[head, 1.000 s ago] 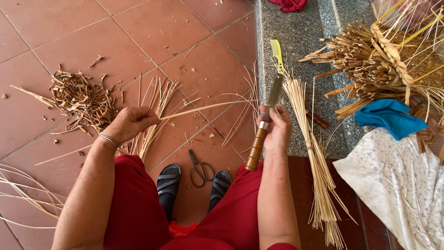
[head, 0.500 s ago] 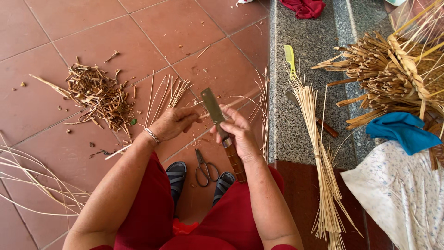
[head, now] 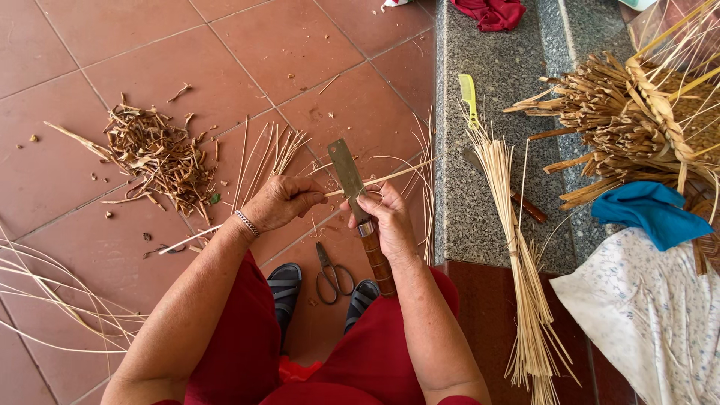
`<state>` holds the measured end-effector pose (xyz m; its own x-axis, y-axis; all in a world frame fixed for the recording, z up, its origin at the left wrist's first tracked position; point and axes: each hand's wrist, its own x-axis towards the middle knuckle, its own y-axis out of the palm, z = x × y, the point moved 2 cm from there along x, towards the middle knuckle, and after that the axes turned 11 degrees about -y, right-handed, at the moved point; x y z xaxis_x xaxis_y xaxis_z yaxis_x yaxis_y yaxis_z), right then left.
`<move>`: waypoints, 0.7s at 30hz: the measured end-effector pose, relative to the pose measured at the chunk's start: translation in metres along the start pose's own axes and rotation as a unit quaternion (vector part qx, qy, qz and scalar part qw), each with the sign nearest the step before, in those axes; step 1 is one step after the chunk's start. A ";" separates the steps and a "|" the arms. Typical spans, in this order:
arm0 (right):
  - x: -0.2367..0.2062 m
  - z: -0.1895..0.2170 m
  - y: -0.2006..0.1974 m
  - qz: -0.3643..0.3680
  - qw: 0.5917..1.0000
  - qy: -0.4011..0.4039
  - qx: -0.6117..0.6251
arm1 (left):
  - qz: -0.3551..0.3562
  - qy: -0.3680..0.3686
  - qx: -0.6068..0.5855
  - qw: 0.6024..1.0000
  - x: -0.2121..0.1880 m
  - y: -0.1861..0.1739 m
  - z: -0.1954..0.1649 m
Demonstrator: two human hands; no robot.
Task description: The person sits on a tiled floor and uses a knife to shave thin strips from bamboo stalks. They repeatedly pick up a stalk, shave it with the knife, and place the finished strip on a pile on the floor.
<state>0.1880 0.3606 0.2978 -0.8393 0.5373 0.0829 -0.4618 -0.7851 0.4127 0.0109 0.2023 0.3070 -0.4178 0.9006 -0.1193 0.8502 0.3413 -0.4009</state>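
My right hand (head: 388, 218) grips a knife (head: 349, 173) by its wooden handle, the flat blade pointing up and away from me. A thin pale reed strip (head: 386, 178) lies across the blade, and my left hand (head: 279, 202) pinches its near end. A silver bracelet sits on my left wrist. Both hands hover above my lap over the red tile floor (head: 157, 52). Thin curled shavings hang near the blade.
Scissors (head: 331, 274) lie between my sandalled feet. A pile of brown bark scraps (head: 157, 154) and loose strips (head: 274, 150) lie on the tiles to the left. On the grey stone step (head: 487, 82): a reed bundle (head: 517, 247), a yellow-green comb (head: 469, 96), a thick stalk bundle (head: 626, 124), blue cloth (head: 646, 210), white cloth (head: 645, 315).
My right hand brought the knife from the step at the right to the middle, blade up. My left hand moved in to meet it with the strip across the blade.
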 end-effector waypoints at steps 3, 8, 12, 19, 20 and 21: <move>-0.001 -0.001 0.001 -0.007 1.000 0.004 -0.008 | 0.003 0.001 0.004 1.000 -0.002 -0.001 -0.001; 0.001 0.002 -0.002 -0.011 0.999 -0.022 -0.040 | 0.000 0.009 -0.005 1.000 -0.004 -0.001 -0.002; 0.002 0.011 -0.006 -0.024 0.998 -0.040 -0.035 | -0.002 -0.007 0.001 1.000 -0.007 -0.004 0.000; 0.000 0.033 -0.011 -0.096 0.991 -0.053 -0.072 | -0.007 -0.023 0.008 1.000 -0.010 -0.013 0.001; -0.001 0.033 -0.012 -0.097 0.992 -0.053 -0.067 | -0.006 -0.024 0.005 1.000 -0.011 -0.013 0.001; -0.001 0.033 -0.012 -0.100 0.992 -0.053 -0.062 | -0.009 -0.029 0.010 1.000 -0.011 -0.014 0.001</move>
<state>0.2037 0.3797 0.3227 -0.6959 0.7099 0.1085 -0.6531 -0.6885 0.3155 0.0032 0.1877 0.3125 -0.4506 0.8776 -0.1636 0.8365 0.3511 -0.4207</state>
